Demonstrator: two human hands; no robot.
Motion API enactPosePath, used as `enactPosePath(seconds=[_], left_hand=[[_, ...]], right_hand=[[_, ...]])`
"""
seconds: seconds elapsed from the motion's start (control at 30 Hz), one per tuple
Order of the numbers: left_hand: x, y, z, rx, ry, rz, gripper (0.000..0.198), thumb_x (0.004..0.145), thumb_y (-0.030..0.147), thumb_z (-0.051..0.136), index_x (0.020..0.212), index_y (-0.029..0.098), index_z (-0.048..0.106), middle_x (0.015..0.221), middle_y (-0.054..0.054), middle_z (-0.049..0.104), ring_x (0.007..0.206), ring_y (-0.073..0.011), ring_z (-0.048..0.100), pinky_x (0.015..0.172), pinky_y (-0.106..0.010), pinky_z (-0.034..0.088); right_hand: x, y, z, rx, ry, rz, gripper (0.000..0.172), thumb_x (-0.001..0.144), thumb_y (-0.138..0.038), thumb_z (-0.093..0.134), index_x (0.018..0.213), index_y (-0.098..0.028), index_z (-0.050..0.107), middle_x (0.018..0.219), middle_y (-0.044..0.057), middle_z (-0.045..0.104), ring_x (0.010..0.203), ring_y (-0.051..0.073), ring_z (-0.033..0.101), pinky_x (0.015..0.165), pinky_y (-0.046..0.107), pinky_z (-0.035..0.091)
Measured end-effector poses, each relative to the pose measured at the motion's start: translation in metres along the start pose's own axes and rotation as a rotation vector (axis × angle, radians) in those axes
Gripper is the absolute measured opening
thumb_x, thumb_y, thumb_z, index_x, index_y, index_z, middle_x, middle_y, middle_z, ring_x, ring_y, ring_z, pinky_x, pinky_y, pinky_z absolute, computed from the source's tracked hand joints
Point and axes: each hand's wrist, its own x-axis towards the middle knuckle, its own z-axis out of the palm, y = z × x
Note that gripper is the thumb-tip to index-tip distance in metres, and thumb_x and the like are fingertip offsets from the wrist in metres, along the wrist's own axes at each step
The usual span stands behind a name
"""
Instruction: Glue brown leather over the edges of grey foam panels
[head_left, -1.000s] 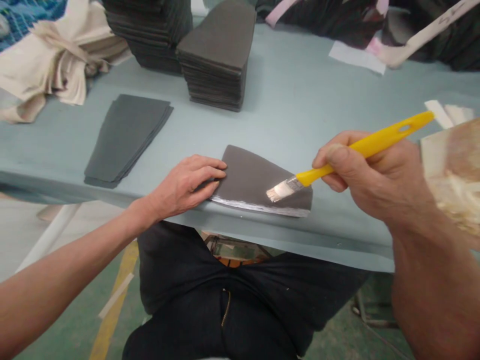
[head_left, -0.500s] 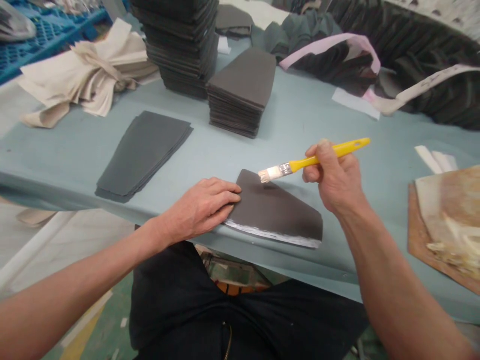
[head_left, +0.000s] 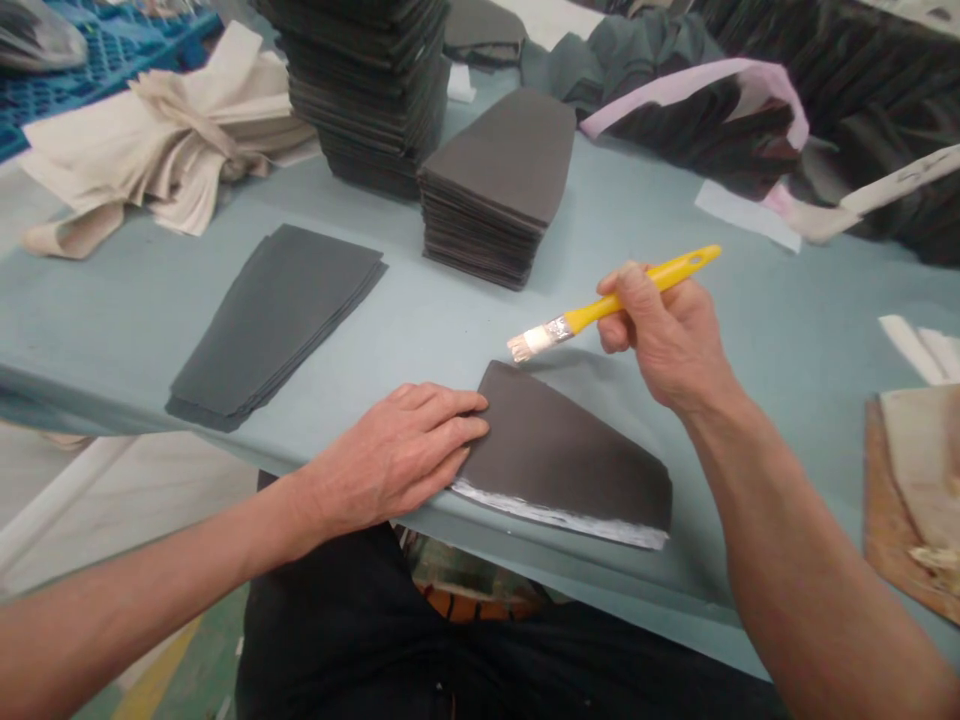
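A dark grey foam piece (head_left: 570, 455) lies at the near edge of the pale blue table (head_left: 637, 270), with a white glue stripe along its near edge. My left hand (head_left: 397, 450) lies flat on its left end, fingers stretched out and pressing it down. My right hand (head_left: 664, 335) is closed on the yellow handle of a small brush (head_left: 600, 305). The bristles hover just above the piece's far edge, clear of it.
A thin pile of grey pieces (head_left: 274, 320) lies to the left. A short stack (head_left: 491, 190) and a tall stack (head_left: 371, 80) stand behind. Beige cloth (head_left: 157, 140) is bunched at far left, dark fabric (head_left: 750, 100) at the back, a stained board (head_left: 911, 490) at right.
My right hand lifted the brush from the glued near edge up and back past the piece's far edge. My left hand stayed on the piece. The camera tilted up.
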Motion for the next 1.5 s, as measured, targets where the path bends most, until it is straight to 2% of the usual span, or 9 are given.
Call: enactPosePath(seconds=[0.2, 0.4, 0.67, 0.83, 0.97, 1.17, 1.3, 1.43, 1.5], left_hand=[[0.001, 0.002, -0.003, 0.005, -0.022, -0.017, 0.026, 0.111, 0.019, 0.048, 0.131, 0.015, 0.063, 0.139, -0.015, 0.073, 0.122, -0.0275, 0.071, 0.098, -0.043, 0.057], [0.002, 0.003, -0.005, 0.013, -0.046, -0.018, 0.027, 0.111, 0.018, 0.048, 0.133, 0.014, 0.063, 0.139, -0.015, 0.073, 0.122, -0.0273, 0.071, 0.100, -0.042, 0.056], [0.002, 0.003, -0.005, -0.008, -0.047, -0.036, 0.026, 0.109, 0.017, 0.052, 0.131, 0.015, 0.064, 0.138, -0.015, 0.073, 0.122, -0.0271, 0.071, 0.101, -0.042, 0.056], [0.002, 0.003, -0.004, -0.013, -0.056, -0.049, 0.026, 0.108, 0.018, 0.052, 0.130, 0.016, 0.066, 0.138, -0.015, 0.074, 0.120, -0.0280, 0.072, 0.098, -0.044, 0.059], [0.002, 0.003, -0.003, -0.012, -0.050, -0.042, 0.026, 0.110, 0.019, 0.049, 0.130, 0.015, 0.065, 0.139, -0.015, 0.074, 0.120, -0.0285, 0.072, 0.098, -0.045, 0.059], [0.002, 0.003, -0.003, -0.022, -0.045, -0.042, 0.024, 0.112, 0.020, 0.049, 0.130, 0.015, 0.064, 0.139, -0.014, 0.073, 0.121, -0.0280, 0.071, 0.099, -0.045, 0.058], [0.003, 0.003, -0.003, -0.021, -0.040, -0.043, 0.024, 0.112, 0.020, 0.048, 0.129, 0.015, 0.064, 0.138, -0.014, 0.074, 0.120, -0.0274, 0.071, 0.098, -0.044, 0.058], [0.003, 0.003, -0.003, -0.017, -0.046, -0.042, 0.024, 0.112, 0.020, 0.048, 0.130, 0.016, 0.064, 0.139, -0.013, 0.073, 0.121, -0.0275, 0.070, 0.099, -0.045, 0.057], [0.003, 0.003, -0.003, -0.011, -0.047, -0.043, 0.024, 0.112, 0.020, 0.048, 0.130, 0.016, 0.064, 0.139, -0.013, 0.073, 0.121, -0.0271, 0.070, 0.099, -0.044, 0.056]], right_hand=[[0.014, -0.002, 0.000, 0.015, -0.030, -0.006, 0.057, 0.090, -0.082, 0.072, 0.081, -0.025, 0.070, 0.050, -0.007, 0.041, 0.046, 0.011, 0.038, 0.048, 0.031, 0.030], [0.017, -0.009, 0.009, 0.001, -0.190, -0.046, 0.059, 0.088, -0.083, 0.073, 0.075, -0.026, 0.069, 0.050, -0.006, 0.040, 0.046, 0.011, 0.034, 0.047, 0.031, 0.026], [0.021, -0.020, 0.021, -0.004, -0.293, -0.071, 0.057, 0.092, -0.077, 0.074, 0.075, -0.023, 0.065, 0.057, -0.004, 0.044, 0.050, 0.011, 0.038, 0.048, 0.032, 0.031], [0.029, -0.020, 0.021, -0.105, -0.352, -0.074, 0.060, 0.092, -0.082, 0.069, 0.077, -0.024, 0.065, 0.060, -0.002, 0.046, 0.056, 0.012, 0.044, 0.052, 0.031, 0.036], [0.034, -0.020, 0.019, -0.187, -0.411, -0.092, 0.060, 0.095, -0.080, 0.064, 0.078, -0.023, 0.066, 0.058, -0.003, 0.046, 0.056, 0.011, 0.042, 0.053, 0.030, 0.035], [0.036, -0.029, 0.023, -0.168, -0.370, -0.145, 0.060, 0.093, -0.080, 0.068, 0.074, -0.024, 0.066, 0.060, -0.003, 0.049, 0.054, 0.011, 0.041, 0.052, 0.029, 0.035], [0.036, -0.026, 0.027, -0.156, -0.386, -0.147, 0.059, 0.096, -0.079, 0.066, 0.076, -0.024, 0.066, 0.060, -0.003, 0.049, 0.054, 0.011, 0.041, 0.053, 0.030, 0.035], [0.034, -0.022, 0.020, -0.255, -0.384, -0.130, 0.060, 0.096, -0.079, 0.065, 0.075, -0.023, 0.067, 0.056, -0.003, 0.046, 0.055, 0.011, 0.041, 0.054, 0.031, 0.032], [0.034, -0.024, 0.016, -0.221, -0.381, -0.132, 0.059, 0.096, -0.078, 0.067, 0.074, -0.023, 0.067, 0.054, -0.004, 0.044, 0.052, 0.010, 0.039, 0.052, 0.031, 0.030]])
